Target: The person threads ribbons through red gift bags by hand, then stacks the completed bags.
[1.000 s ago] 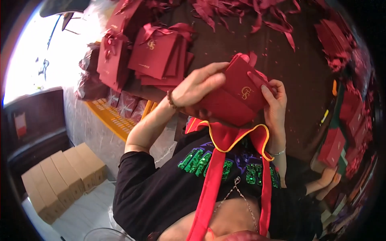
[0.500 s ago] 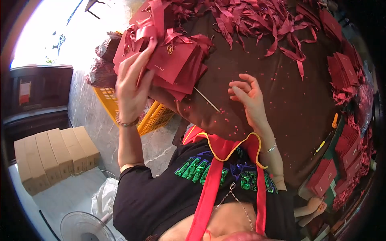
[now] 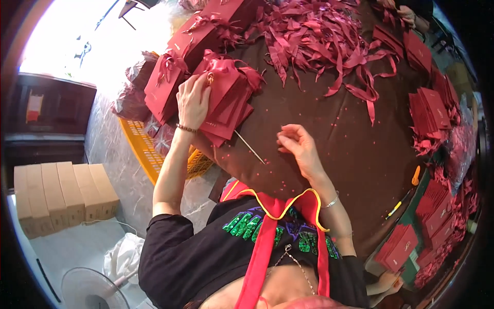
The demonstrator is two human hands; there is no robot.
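Note:
My left hand lies against a stack of dark red paper gift bags with ribbon bows, its fingers stretched along the front one near a small gold mark. Where its fingertips meet the bag, I cannot see whether they pinch anything. To the right, my right hand hovers over the brown tablecloth, fingers loosely curled and apart, with nothing visible in them. Between the hands a thin light stick sticks out from the bags toward me.
A heap of red ribbons covers the far table. More red bags stand at the right, near an orange-handled tool and a yellow cutter. A yellow crate is left of the table. Other people's hands show at the right.
My left hand has come down from the upper bag and ribbon and settled on the bag stack. My right hand has shifted left and slightly nearer me, its fingers more curled.

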